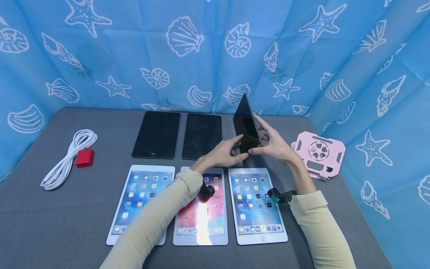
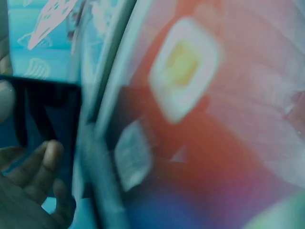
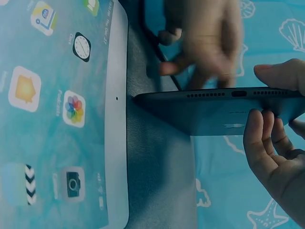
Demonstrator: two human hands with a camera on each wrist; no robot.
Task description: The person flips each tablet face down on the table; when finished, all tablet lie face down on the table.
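Note:
My right hand (image 1: 277, 145) grips a dark tablet (image 1: 242, 121) tilted up on edge at the back right. In the right wrist view its thumb lies on one face and its fingers (image 3: 259, 143) on the back, near the edge with the charging port. My left hand (image 1: 226, 152) reaches to the tablet's screen side with fingers loosely bent. In the left wrist view those fingers (image 2: 47, 160) lie before the dark screen, which mirrors them. Below, a white tablet (image 1: 256, 201) shows lit app icons.
Two black tablets (image 1: 158, 134) lie at the back. Two more lit white tablets (image 1: 168, 239) lie at the front, partly under my left arm. A coiled white cable (image 1: 72, 155) and red charger block (image 1: 85, 158) sit left; a pink case (image 1: 319, 155) lies right. A blue curtain hangs behind.

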